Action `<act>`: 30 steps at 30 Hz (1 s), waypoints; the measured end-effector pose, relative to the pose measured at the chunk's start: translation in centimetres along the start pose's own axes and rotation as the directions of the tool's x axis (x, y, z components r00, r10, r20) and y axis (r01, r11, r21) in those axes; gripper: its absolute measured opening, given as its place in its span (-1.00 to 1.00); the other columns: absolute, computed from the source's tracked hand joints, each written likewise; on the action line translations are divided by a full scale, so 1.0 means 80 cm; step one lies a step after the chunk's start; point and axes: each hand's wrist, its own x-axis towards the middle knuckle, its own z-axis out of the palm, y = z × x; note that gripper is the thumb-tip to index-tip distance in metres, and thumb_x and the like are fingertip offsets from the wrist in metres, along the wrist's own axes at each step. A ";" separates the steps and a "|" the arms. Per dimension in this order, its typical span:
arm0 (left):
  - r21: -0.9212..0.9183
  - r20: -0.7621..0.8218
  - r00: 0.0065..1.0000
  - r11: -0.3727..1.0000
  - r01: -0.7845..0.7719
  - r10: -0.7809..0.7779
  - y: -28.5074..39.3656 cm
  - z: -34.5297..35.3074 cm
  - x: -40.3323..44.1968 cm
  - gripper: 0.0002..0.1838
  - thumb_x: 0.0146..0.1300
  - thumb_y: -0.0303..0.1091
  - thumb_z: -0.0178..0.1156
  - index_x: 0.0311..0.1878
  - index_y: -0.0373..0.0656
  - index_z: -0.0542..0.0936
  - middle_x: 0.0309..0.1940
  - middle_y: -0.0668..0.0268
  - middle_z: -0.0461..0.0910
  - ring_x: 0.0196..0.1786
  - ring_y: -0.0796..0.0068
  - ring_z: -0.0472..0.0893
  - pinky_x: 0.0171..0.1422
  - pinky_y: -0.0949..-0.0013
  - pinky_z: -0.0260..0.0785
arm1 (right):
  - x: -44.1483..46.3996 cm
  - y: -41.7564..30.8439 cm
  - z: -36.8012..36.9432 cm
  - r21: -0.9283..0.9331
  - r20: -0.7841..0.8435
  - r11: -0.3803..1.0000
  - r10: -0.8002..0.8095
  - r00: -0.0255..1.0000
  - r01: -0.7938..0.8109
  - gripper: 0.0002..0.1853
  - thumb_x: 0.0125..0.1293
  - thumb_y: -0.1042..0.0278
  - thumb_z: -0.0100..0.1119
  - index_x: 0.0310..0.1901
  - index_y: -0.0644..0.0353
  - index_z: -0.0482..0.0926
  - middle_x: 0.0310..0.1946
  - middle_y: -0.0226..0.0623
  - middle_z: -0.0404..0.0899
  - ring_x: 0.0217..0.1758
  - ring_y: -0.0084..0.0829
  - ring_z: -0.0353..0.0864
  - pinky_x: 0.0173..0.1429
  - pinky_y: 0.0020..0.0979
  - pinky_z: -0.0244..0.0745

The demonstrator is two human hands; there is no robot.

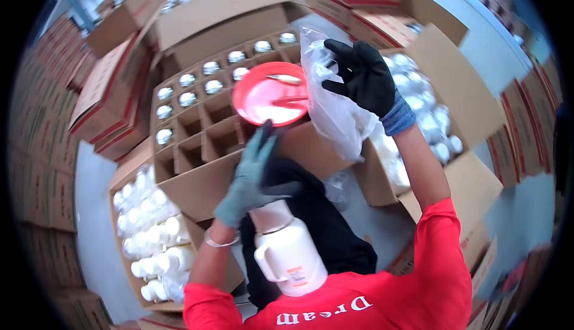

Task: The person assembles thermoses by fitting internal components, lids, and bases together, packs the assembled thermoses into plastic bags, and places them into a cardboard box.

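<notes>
Fingers (342,48) of the black-gloved right hand (366,76) stood apart from the thumb, with a translucent plastic bag (335,118) hanging just beside and below them; whether they pinched it could not be told. In its grey glove, the left hand (248,177) had its thumb spread wide and its fingertips close to the near rim of a red bowl (241,98), while a white jug (293,255) rested on the lap below. Inside the bowl lay a slim pale object (285,79) and a red one, both blurred. The bowl sat atop a divided carton (203,186), whose compartments held silver-topped items (211,67). To the left, an open box (195,233) contained white bottles (158,234) in clear wrapping; to the right, another box (373,177) held shiny, wrapped pieces (421,94).
</notes>
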 end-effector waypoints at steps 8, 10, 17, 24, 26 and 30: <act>-0.331 -0.555 0.745 0.920 0.211 -0.370 -0.090 -0.002 -0.041 -0.49 0.21 -0.29 0.32 0.21 -0.27 0.50 0.10 0.06 0.57 0.15 0.22 0.55 0.26 0.19 0.36 | 0.171 0.163 0.083 0.179 0.109 0.977 0.096 0.989 -0.115 -0.40 0.41 -0.23 0.00 0.23 0.08 0.52 0.08 -0.42 0.61 0.17 -0.25 0.53 0.23 0.01 0.44; -0.487 -0.624 0.534 0.818 0.306 -0.571 -0.125 -0.032 -0.073 -0.70 0.34 -0.38 0.19 0.09 -0.30 0.58 -0.03 0.14 0.65 0.02 0.35 0.61 0.10 0.30 0.45 | 0.184 0.218 0.087 0.003 0.048 0.959 0.284 0.958 -0.284 -0.34 0.38 -0.34 -0.02 0.26 0.03 0.50 0.14 -0.41 0.55 0.11 -0.33 0.54 0.20 -0.09 0.45; -0.669 -0.730 0.142 0.655 -0.350 -0.669 -0.186 -0.149 -0.176 -0.59 0.44 -0.04 0.02 0.17 -0.09 0.53 0.00 0.25 0.64 0.01 0.30 0.64 0.19 0.23 0.51 | 0.136 0.358 0.050 -0.392 0.458 0.700 0.711 0.533 -0.597 -0.59 0.52 0.30 -0.10 0.29 0.28 0.44 0.18 -0.16 0.55 0.22 -0.28 0.56 0.40 -0.30 0.38; -0.461 -0.683 0.510 0.850 0.255 -0.523 -0.198 -0.060 -0.172 -0.51 0.49 -0.42 -0.02 0.44 -0.28 0.28 0.14 0.19 0.47 0.20 0.41 0.48 0.23 0.34 0.44 | 0.099 0.416 -0.104 -0.648 0.198 0.577 0.758 0.621 -0.498 -0.60 0.41 0.32 0.11 0.24 0.19 0.52 0.16 -0.21 0.57 0.18 -0.34 0.56 0.38 -0.36 0.38; -0.852 -0.435 0.468 0.520 0.063 -0.769 -0.179 -0.059 -0.156 -0.47 0.43 -0.46 0.04 0.44 -0.29 0.26 0.15 0.11 0.48 0.20 0.25 0.49 0.25 0.26 0.44 | 0.096 0.360 -0.041 -0.794 0.180 0.523 0.690 0.702 -0.310 -0.59 0.37 0.30 0.20 0.22 0.19 0.53 0.14 -0.23 0.57 0.15 -0.40 0.56 0.34 -0.38 0.41; -0.214 -0.556 0.713 0.903 0.374 -0.427 -0.203 -0.034 -0.166 -0.45 0.42 -0.43 0.08 0.44 -0.29 0.26 0.17 0.06 0.47 0.17 0.22 0.51 0.21 0.25 0.47 | 0.095 0.278 0.106 -0.775 0.146 0.618 0.378 0.914 -0.132 -0.57 0.25 0.16 0.38 0.06 0.22 0.54 -0.13 -0.36 0.59 -0.05 -0.51 0.55 0.09 -0.44 0.48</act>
